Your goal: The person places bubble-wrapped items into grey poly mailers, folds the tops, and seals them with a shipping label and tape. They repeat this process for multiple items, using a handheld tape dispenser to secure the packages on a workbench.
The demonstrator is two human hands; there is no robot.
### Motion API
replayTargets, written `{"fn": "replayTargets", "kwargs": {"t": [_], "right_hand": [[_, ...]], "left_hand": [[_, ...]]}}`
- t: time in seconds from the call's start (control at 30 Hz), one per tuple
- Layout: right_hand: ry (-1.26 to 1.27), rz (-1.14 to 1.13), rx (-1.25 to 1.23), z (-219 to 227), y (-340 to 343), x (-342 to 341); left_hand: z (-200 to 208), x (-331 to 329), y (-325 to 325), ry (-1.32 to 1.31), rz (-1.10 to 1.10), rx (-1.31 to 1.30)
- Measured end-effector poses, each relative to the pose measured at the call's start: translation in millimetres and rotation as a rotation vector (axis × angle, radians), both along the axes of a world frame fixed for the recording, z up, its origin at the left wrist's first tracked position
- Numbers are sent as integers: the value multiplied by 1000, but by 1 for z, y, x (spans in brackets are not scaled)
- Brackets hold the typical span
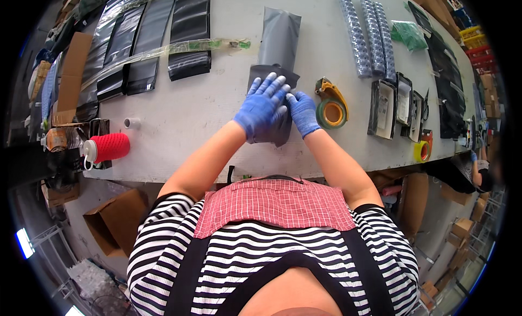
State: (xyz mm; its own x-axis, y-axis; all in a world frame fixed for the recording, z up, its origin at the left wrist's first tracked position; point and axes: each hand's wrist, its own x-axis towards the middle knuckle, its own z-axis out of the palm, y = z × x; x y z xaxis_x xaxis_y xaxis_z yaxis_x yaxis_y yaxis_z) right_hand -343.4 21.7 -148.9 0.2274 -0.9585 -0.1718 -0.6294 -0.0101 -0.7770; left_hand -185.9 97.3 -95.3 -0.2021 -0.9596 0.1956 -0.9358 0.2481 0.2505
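On the white table in front of me lies a long grey plastic mailing bag point(280, 36), its lower part folded over and dark grey near my hands. My left hand point(262, 106), in a blue knitted glove with white fingertips, presses flat on the folded part with its fingers spread. In a matching glove, my right hand point(304, 112) has its fingers curled at the bag's right edge, close to the left fingertips. Whatever is inside the bag is hidden. Just right of the right hand rests a yellow tape dispenser point(333, 105) with a roll of tape.
Stacks of black and grey bags point(190, 33) lie at the far left, under clear tape strips. A red bottle point(110, 147) stands at the near left corner. Toward the right are bubble-wrap rolls point(356, 36), small open boxes point(382, 109) and a green plastic bag point(409, 35).
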Motion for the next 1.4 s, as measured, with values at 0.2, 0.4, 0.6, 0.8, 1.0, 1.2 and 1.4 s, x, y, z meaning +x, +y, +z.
{"fn": "replayTargets", "kwargs": {"t": [0.2,0.4,0.6,0.8,1.0,1.2,1.4], "right_hand": [[-176,242,-427,26,1,7],[-441,34,-122,-19,-9,27],[-15,130,-55,-1,29,15],[-136,491,132,38,70,-83],[-91,-150,-387,37,-57,-264],[584,450,-399,30,-103,-336],[702,497,-385,15,-108,-332]], "left_hand": [[-32,3,-24,180,60,181],[-45,-11,-44,512,321,294],[-33,7,-24,528,284,442],[11,-36,70,-35,341,313],[-16,-32,114,181,463,309],[-10,-33,112,123,432,284],[-2,-39,112,89,501,366]]}}
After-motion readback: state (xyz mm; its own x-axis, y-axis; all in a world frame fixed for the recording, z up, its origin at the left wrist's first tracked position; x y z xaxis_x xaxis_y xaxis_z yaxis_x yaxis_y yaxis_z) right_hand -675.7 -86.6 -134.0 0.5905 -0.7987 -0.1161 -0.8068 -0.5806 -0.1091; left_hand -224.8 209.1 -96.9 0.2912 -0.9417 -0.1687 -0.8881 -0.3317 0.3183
